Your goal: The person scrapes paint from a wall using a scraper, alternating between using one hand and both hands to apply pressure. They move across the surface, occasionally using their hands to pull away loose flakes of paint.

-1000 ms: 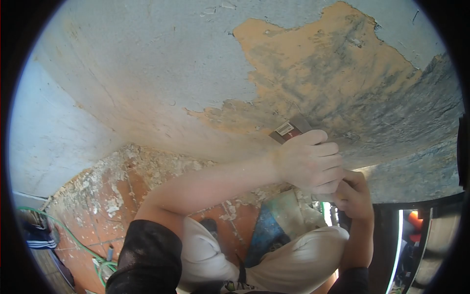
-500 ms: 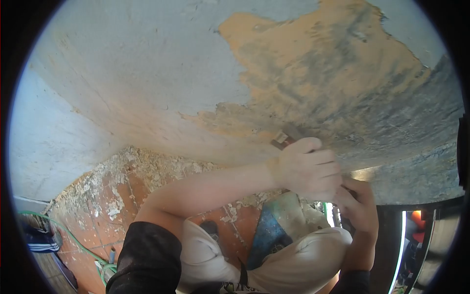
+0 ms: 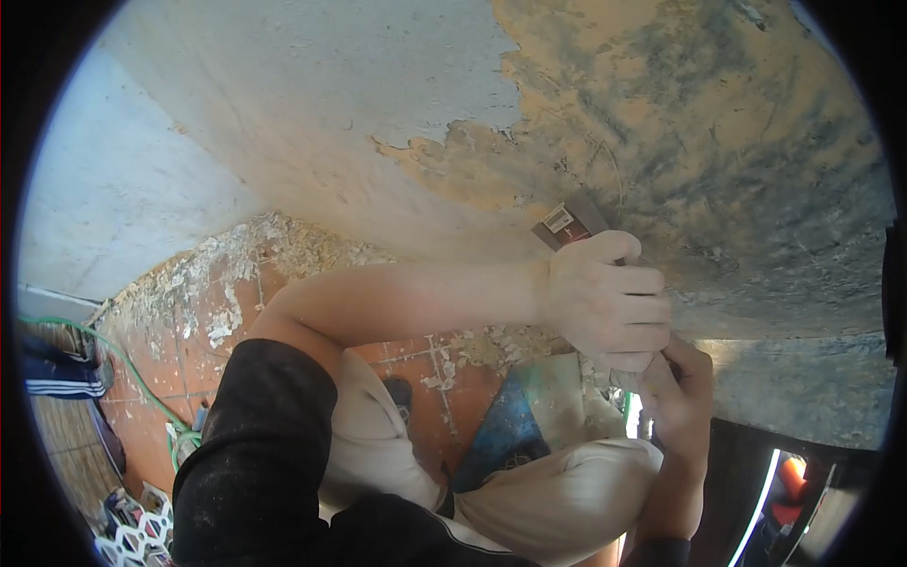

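A scraper with a flat metal blade and a barcode label lies against the wall, beside the ragged edge where grey-white paint meets bare tan and grey surface. The arm from the image's left ends in my left hand, a fist wrapped round the scraper's handle. Just below and to its right, my right hand has its fingers curled close to the lower end of the same tool. The handle is mostly hidden by the fingers, and what the right hand grips cannot be made out.
Paint flakes cover the terracotta floor along the wall's foot. A green hose runs at the left. A blue and pale sheet lies between the knees. A white lattice basket stands bottom left.
The view has shifted, so the wall patch sits higher and farther right. The scraper's blade and label show more clearly above my left hand. Both hands remain close together.
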Demonstrator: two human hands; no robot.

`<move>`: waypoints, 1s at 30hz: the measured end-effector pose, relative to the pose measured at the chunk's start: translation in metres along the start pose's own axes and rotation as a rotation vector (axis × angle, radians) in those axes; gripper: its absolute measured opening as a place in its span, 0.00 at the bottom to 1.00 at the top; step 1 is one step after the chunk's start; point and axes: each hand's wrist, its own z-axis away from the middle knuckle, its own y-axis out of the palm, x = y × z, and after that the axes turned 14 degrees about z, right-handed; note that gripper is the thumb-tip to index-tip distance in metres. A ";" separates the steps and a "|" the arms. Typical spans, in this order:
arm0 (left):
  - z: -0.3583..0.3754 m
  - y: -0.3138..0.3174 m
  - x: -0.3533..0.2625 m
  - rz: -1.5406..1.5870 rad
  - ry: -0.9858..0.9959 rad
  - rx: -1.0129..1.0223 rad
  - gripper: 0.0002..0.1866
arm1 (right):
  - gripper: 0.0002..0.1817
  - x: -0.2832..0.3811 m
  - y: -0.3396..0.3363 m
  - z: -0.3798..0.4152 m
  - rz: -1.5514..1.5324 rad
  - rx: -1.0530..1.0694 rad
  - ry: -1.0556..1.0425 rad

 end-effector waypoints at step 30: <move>-0.015 -0.024 0.000 0.049 0.036 0.118 0.13 | 0.11 0.012 0.014 0.015 -0.052 0.057 -0.043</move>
